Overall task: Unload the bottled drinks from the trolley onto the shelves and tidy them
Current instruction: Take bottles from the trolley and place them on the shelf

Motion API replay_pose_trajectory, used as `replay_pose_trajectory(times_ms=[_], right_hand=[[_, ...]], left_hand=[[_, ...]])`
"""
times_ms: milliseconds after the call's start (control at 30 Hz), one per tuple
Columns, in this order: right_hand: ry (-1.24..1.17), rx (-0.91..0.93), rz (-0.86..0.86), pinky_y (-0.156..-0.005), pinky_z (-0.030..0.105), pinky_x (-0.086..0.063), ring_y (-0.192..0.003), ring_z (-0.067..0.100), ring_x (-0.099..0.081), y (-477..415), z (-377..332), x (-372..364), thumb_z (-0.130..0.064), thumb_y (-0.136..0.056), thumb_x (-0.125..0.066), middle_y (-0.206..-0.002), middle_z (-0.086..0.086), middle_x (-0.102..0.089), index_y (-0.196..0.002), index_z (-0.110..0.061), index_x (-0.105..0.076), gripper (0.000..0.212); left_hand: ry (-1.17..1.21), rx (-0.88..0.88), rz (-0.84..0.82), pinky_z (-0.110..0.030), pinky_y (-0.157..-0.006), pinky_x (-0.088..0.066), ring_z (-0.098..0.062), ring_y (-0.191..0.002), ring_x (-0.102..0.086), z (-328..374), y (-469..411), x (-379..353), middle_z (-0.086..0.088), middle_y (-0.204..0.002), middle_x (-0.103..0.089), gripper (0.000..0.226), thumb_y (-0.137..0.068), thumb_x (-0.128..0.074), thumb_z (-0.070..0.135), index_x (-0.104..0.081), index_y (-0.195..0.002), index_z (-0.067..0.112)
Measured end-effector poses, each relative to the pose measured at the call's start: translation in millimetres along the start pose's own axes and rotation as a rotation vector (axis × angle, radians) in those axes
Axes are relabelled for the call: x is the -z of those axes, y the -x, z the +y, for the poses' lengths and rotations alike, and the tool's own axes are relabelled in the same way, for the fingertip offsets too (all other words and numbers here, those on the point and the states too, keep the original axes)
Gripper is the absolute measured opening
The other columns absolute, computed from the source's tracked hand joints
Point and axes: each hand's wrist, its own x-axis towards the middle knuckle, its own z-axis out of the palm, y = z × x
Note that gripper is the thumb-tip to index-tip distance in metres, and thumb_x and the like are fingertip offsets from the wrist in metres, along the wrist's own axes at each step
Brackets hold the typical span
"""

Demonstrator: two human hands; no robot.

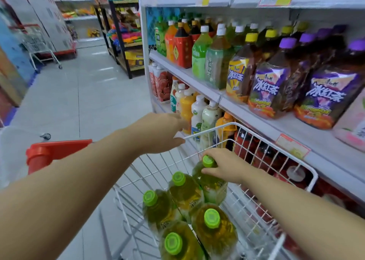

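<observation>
Beside the drinks shelves [254,117], on the person's right: white wire trolley [209,130], its red handle [57,151] at the near left.

Trolley contents: five green-capped bottles of yellow-green drink, all upright and packed close together. Four of them [214,234] stand untouched in the near part of the basket. The fifth bottle [213,188] stands farthest from the person, toward the front right of the basket.

Right hand [223,165]: fingers curled round the neck of the fifth bottle just under its cap, thumb on the near side. Whether the bottle's base sits on the basket floor cannot be told.

Left hand [162,133]: reached forward over the basket, fingers stretched out and spread, holding nothing. Fingertips are blurred and lie just beside the trolley's front rim; contact cannot be told.

Shelves: the middle level carries large bottles in rows, purple-capped tea bottles [270,88] nearest, then yellow-capped and white-capped ones farther along. The lower level, behind the trolley's front, holds white and orange bottles [197,111].

Background: pale tiled floor [88,92]; a second wire trolley [39,44] stands well down the aisle at left.
</observation>
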Motion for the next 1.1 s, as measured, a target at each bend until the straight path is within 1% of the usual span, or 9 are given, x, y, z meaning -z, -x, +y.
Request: replay_pose_trajectory(times_ms=[67,167,333,467,600,733,800,933,1100], right_hand=[[-0.044,-0.025,0.046,-0.079,0.037,-0.048,-0.086,0.015,-0.055,9,0,8,-0.041,-0.082,-0.065,-0.091,-0.007,-0.058,-0.087,-0.03,-0.051,0.018],[-0.136,-0.058,0.223,-0.076,0.036,-0.047,-0.081,0.013,-0.055,29,-4,33,-0.033,-0.08,-0.067,-0.086,-0.005,-0.061,-0.085,-0.023,-0.057,0.015],[-0.239,-0.01,0.61,-0.074,0.001,-0.034,-0.081,-0.004,-0.052,83,-26,113,-0.017,-0.075,-0.073,-0.089,-0.013,-0.06,-0.088,-0.027,-0.06,0.022],[-0.296,0.016,0.744,-0.075,0.006,-0.04,-0.082,-0.005,-0.056,139,-35,169,-0.024,-0.07,-0.066,-0.086,-0.017,-0.062,-0.088,-0.031,-0.059,0.021],[-0.294,-0.006,0.799,-0.08,0.024,-0.048,-0.084,0.001,-0.059,196,-28,198,-0.028,-0.069,-0.066,-0.09,-0.021,-0.062,-0.09,-0.037,-0.058,0.024],[-0.115,-0.088,0.853,-0.071,0.008,-0.04,-0.079,-0.003,-0.057,259,-18,214,-0.028,-0.072,-0.068,-0.089,-0.022,-0.06,-0.097,-0.037,-0.055,0.03],[0.057,-0.174,0.923,-0.068,0.008,-0.039,-0.077,-0.001,-0.056,297,-11,217,-0.034,-0.07,-0.071,-0.092,-0.015,-0.061,-0.103,-0.032,-0.056,0.036],[0.479,-0.488,1.074,-0.075,0.023,-0.042,-0.079,0.015,-0.054,373,15,216,-0.049,-0.075,-0.059,-0.084,-0.005,-0.059,-0.103,-0.021,-0.063,0.04],[0.856,-0.911,1.123,-0.092,0.048,-0.04,-0.104,0.037,-0.049,437,52,202,-0.039,-0.071,-0.061,-0.107,0.01,-0.062,-0.093,-0.017,-0.07,0.032]], left_hand=[[0.015,-0.014,-0.013,-0.029,-0.082,-0.043,-0.013,-0.108,-0.054,4,1,-1,0.008,-0.127,-0.052,0.038,-0.094,-0.049,0.039,-0.046,-0.131,0.031],[0.115,-0.034,0.012,-0.027,-0.084,-0.044,-0.009,-0.106,-0.052,11,2,4,0.008,-0.126,-0.053,0.038,-0.094,-0.05,0.039,-0.047,-0.13,0.031],[0.37,-0.191,-0.022,-0.026,-0.102,-0.033,-0.011,-0.126,-0.041,59,-14,23,0.007,-0.146,-0.034,0.078,-0.085,-0.062,0.046,-0.016,-0.147,0.034],[0.607,-0.321,0.001,-0.026,-0.111,-0.026,-0.004,-0.137,-0.025,108,-41,45,0.015,-0.154,-0.018,0.106,-0.072,-0.072,0.052,0.002,-0.147,0.041],[0.874,-0.446,0.061,-0.02,-0.104,-0.037,0.009,-0.119,-0.044,165,-61,57,0.026,-0.132,-0.044,0.094,-0.064,-0.084,0.035,-0.023,-0.135,0.044],[0.988,-0.55,0.126,-0.029,-0.098,-0.045,0.0,-0.111,-0.056,230,-78,54,0.015,-0.124,-0.057,0.091,-0.061,-0.087,0.029,-0.033,-0.135,0.032],[1.023,-0.612,0.143,-0.021,-0.096,-0.044,0.002,-0.109,-0.055,262,-85,56,0.015,-0.121,-0.058,0.089,-0.061,-0.087,0.024,-0.036,-0.134,0.028],[1.046,-0.673,0.135,0.006,-0.08,-0.032,0.014,-0.098,-0.046,322,-103,55,0.025,-0.109,-0.052,0.088,-0.062,-0.087,0.025,-0.034,-0.131,0.032],[1.1,-0.664,0.107,-0.001,-0.077,-0.035,-0.001,-0.105,-0.05,387,-125,45,0.018,-0.112,-0.053,0.095,-0.061,-0.087,0.03,-0.032,-0.138,0.029]])
